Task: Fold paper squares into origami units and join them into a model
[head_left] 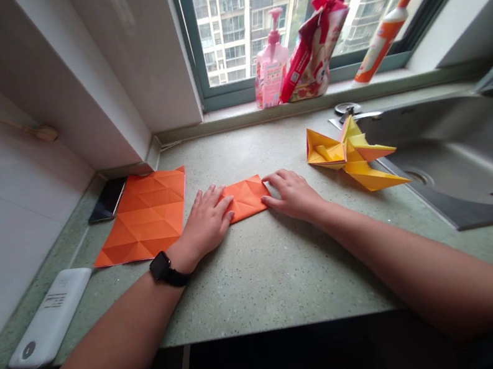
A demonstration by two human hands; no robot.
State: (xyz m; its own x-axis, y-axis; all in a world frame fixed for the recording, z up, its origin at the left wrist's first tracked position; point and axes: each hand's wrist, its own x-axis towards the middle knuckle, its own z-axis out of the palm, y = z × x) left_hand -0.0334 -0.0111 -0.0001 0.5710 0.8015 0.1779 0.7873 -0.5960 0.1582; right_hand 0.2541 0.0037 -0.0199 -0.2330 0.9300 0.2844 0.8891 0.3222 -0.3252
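Observation:
A folded piece of orange paper (246,196) with crease lines lies flat on the counter in front of me. My left hand (207,219) rests flat over its left end, fingers stretched out and pressing down. At the right end, my right hand (292,194) has its thumb and curled forefinger on the paper's edge. Left of my left hand is a larger orange sheet (148,216), spread open and covered in triangular creases. To the right, a yellow folded-paper model (350,157) with pointed flaps stands near the sink.
A steel sink (473,159) takes up the right side. At the left lie a dark phone (107,200) and a white power bank (51,318) with a cable. A pink pump bottle (272,70), a red bag (316,50) and an orange-white bottle (385,38) line the windowsill.

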